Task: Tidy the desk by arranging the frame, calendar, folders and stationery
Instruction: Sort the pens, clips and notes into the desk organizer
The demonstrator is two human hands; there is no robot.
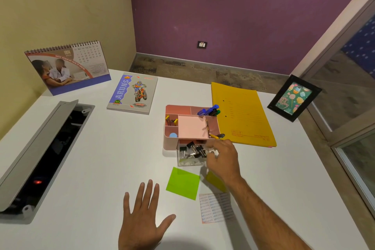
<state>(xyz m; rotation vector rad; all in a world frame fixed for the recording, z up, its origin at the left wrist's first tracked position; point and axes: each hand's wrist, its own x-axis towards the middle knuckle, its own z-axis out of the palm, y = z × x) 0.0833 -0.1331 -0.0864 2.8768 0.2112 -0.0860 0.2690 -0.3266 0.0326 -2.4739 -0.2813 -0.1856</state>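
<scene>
Head view: our right hand (222, 160) curls its fingers at the clear drawer (191, 155) of binder clips under the pink organizer (190, 124), likely to shut it. Left hand (142, 217) lies spread flat, steadying us; green sticky note (183, 183) sits between both hands.

The white desk top (101, 138) carries a pink plastic organiser tray (191, 126) holding blue and green pens (210, 110). Beside it lie a mustard-yellow card folder (243, 115), a lime-green sticky note (183, 183), and a grey notebook with a blue band and an orange motorbike print (133, 93). The black picture frame (294, 97) shows a teal, sweets-patterned card.
</scene>
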